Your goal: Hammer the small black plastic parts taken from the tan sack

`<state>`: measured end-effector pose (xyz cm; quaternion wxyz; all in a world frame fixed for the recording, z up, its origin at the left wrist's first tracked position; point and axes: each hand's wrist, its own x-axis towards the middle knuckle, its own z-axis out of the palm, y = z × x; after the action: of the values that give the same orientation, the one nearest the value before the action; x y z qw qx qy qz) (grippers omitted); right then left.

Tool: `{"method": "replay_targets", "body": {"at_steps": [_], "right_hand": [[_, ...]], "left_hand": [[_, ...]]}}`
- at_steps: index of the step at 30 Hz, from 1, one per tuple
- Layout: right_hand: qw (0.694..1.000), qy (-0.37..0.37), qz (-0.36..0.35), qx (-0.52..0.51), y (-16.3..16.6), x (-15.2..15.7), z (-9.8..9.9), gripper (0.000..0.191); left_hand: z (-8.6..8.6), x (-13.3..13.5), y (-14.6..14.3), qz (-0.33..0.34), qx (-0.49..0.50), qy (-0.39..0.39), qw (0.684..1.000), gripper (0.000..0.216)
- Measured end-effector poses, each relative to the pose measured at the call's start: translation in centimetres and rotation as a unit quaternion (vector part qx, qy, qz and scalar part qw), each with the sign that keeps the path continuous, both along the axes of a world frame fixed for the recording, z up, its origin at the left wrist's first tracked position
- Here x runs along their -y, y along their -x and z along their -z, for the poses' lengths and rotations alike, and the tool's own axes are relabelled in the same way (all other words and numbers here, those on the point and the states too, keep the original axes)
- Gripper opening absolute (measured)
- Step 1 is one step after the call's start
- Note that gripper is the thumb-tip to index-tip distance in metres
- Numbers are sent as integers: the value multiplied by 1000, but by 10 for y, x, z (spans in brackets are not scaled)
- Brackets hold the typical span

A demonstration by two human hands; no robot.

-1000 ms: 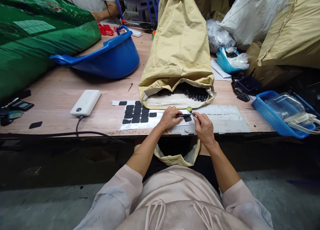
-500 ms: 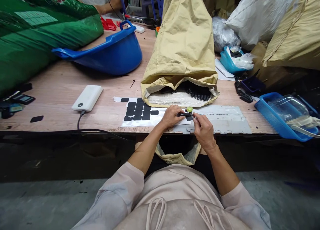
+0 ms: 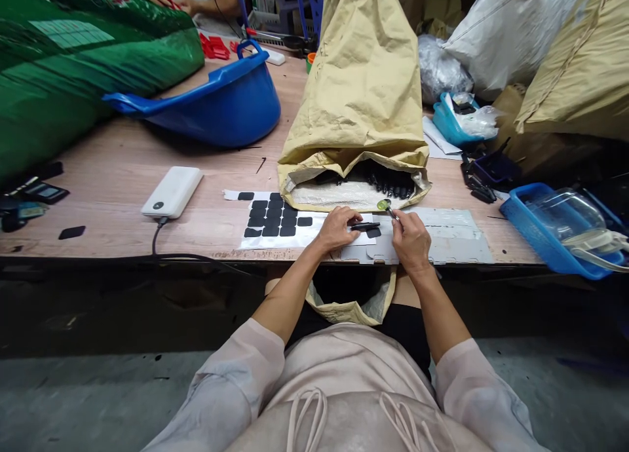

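My left hand (image 3: pixel 338 229) is closed on a slim black piece (image 3: pixel 366 226), held low over the front edge of the table. In my right hand (image 3: pixel 411 240) is a spoon-like metal tool with a rounded yellow-green head (image 3: pixel 383 205), its head just above and right of the black piece. Under my hands lie a white sheet (image 3: pixel 319 237) and a grey board (image 3: pixel 452 232). Rounded black square pads (image 3: pixel 272 214) stick in rows on the sheet, with one loose black pad (image 3: pixel 374 233) beneath the piece.
A yellow sack (image 3: pixel 366 78) lies open toward me with shiny black parts inside. Another open sack (image 3: pixel 344 311) sits in my lap. To the left are a white power bank (image 3: pixel 171 192) and a blue basin (image 3: pixel 230 111); a blue tray (image 3: pixel 540 232) stands right. A person's arm (image 3: pixel 216 6) shows behind.
My right hand has moved right, drawing the tool's head away from the black piece. My left hand has stayed nearly in place. The other person's hands have come into view, holding something red.
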<state>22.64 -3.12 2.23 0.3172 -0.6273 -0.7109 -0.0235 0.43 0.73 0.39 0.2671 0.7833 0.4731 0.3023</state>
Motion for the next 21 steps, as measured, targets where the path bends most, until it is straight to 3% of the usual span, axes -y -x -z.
{"method": "replay_targets", "body": {"at_steps": [8, 21], "right_hand": [[995, 1, 38, 92, -13, -12, 24, 33], [993, 23, 48, 106, -9, -10, 23, 33]], "left_hand": [[3, -1, 2, 0, 13, 3, 1000, 11], [-3, 1, 2, 7, -12, -5, 1000, 10]]}}
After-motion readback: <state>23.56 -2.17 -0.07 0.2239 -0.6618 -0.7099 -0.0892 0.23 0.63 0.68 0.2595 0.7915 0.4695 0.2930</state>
